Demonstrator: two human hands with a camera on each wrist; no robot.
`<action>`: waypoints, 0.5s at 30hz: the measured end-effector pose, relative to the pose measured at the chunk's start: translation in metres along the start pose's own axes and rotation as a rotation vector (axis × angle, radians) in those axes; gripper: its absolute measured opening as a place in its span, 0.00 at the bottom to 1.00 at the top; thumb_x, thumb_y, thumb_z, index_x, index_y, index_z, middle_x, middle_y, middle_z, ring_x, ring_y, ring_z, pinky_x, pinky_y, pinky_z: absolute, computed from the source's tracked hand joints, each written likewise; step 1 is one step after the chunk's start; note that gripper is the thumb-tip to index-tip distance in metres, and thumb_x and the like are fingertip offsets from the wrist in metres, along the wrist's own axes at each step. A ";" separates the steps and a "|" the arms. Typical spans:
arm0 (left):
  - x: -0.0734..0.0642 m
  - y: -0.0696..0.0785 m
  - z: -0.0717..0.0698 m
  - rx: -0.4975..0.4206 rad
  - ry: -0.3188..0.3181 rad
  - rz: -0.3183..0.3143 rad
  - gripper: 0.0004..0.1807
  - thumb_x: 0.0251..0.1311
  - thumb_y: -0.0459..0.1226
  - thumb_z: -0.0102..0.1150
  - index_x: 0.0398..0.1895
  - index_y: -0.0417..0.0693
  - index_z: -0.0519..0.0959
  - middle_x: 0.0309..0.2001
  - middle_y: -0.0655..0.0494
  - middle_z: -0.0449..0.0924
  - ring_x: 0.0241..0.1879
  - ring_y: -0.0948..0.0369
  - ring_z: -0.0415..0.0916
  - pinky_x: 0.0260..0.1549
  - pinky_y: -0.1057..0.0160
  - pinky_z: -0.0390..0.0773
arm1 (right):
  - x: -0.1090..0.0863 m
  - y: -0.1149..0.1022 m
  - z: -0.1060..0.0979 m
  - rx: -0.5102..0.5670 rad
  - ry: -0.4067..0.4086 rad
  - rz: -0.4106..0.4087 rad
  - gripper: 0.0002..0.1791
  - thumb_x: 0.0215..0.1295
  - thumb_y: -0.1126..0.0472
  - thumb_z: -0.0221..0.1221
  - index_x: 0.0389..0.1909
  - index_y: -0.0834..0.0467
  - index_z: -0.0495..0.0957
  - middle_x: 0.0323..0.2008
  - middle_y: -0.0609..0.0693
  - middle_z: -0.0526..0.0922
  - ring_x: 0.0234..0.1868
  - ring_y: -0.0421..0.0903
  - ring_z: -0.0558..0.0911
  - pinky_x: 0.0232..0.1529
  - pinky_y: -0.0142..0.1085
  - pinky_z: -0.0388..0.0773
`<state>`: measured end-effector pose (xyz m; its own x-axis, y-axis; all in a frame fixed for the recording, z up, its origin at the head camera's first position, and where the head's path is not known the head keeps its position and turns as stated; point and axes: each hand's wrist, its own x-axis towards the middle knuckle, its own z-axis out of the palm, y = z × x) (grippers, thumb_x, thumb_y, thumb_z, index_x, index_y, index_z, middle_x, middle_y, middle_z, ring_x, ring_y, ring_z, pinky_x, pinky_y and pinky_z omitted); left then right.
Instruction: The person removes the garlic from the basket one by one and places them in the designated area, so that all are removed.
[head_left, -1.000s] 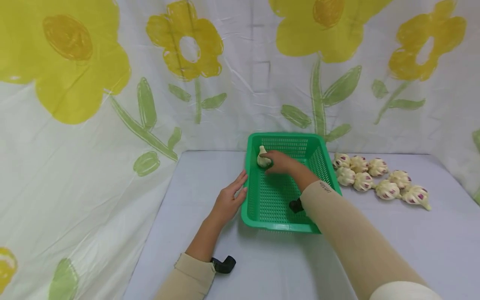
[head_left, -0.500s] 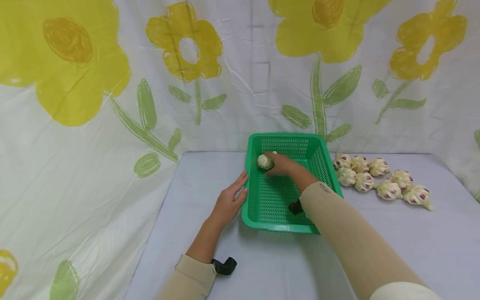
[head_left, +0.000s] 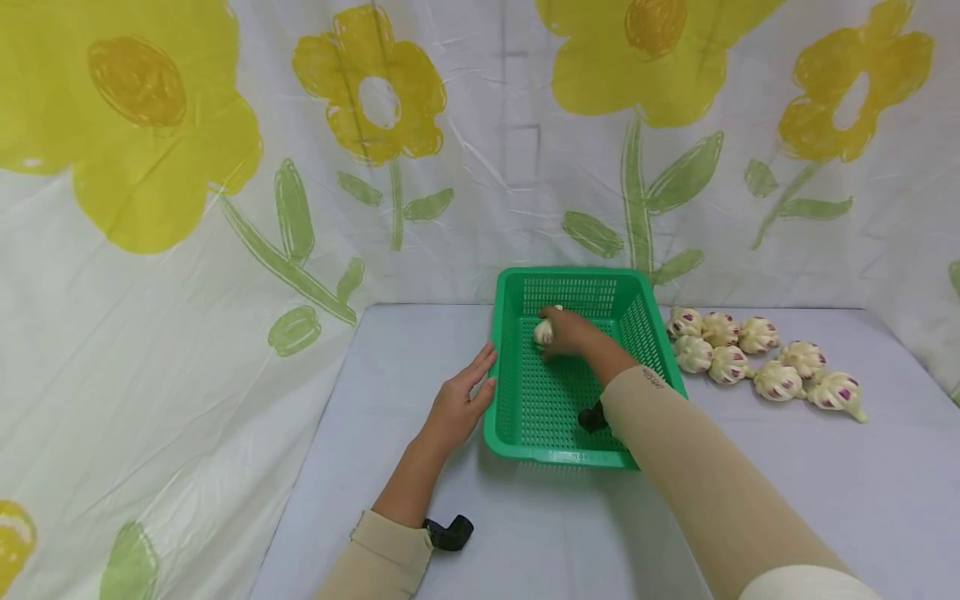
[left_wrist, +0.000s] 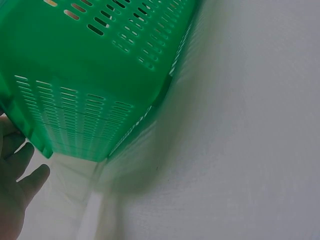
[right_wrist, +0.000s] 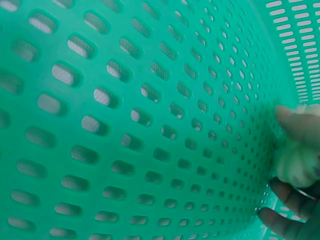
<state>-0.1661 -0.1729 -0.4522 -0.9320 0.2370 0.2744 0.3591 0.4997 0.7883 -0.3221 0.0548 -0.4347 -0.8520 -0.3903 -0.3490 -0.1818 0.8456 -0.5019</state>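
Note:
Inside the green plastic basket (head_left: pixel 562 457), my right hand (head_left: pixel 573 333) grips a garlic bulb (head_left: pixel 543 333) near the far left part of the floor. The right wrist view shows the thumb and fingers around the pale garlic bulb (right_wrist: pixel 295 162), close to the perforated basket floor (right_wrist: pixel 125 125). Against the basket's left rim rests my left hand (head_left: pixel 456 406), its fingers straight and slightly spread. In the left wrist view that left hand (left_wrist: pixel 17 185) lies beside the basket's outer wall (left_wrist: pixel 80 75).
Several garlic bulbs (head_left: pixel 776 381) with purple marks lie on the table right of the basket. The white tabletop (head_left: pixel 375 400) meets a flower-printed curtain (head_left: pixel 465 208) behind. A black wrist camera (head_left: pixel 450 533) is on the left wrist.
The garlic bulb has moved right and slightly nearer within the basket, in my right hand, and its neck has turned from upright toward the right. My left hand has stayed at the rim.

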 end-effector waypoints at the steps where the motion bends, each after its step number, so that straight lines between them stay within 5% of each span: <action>1: 0.000 0.000 0.000 -0.002 -0.001 0.000 0.27 0.75 0.45 0.46 0.74 0.50 0.64 0.76 0.58 0.58 0.72 0.64 0.58 0.69 0.56 0.65 | -0.001 0.000 0.000 0.005 -0.001 0.001 0.49 0.58 0.54 0.70 0.76 0.57 0.54 0.67 0.65 0.67 0.66 0.62 0.70 0.63 0.56 0.71; 7: 0.000 0.000 0.000 -0.017 -0.008 -0.005 0.26 0.75 0.44 0.46 0.73 0.50 0.64 0.75 0.61 0.58 0.72 0.63 0.59 0.69 0.55 0.65 | -0.001 0.002 0.002 -0.021 0.005 -0.022 0.51 0.65 0.41 0.60 0.77 0.63 0.47 0.72 0.66 0.61 0.71 0.64 0.62 0.70 0.56 0.63; 15: 0.000 0.000 -0.001 -0.014 -0.005 -0.003 0.26 0.74 0.44 0.47 0.73 0.50 0.65 0.75 0.62 0.58 0.72 0.63 0.59 0.69 0.55 0.65 | -0.001 0.003 0.003 -0.052 0.061 -0.027 0.43 0.64 0.39 0.60 0.70 0.63 0.65 0.65 0.67 0.70 0.66 0.64 0.69 0.65 0.56 0.69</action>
<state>-0.1664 -0.1735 -0.4516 -0.9328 0.2393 0.2694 0.3554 0.4883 0.7970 -0.3200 0.0565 -0.4379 -0.8745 -0.3917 -0.2859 -0.2293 0.8535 -0.4680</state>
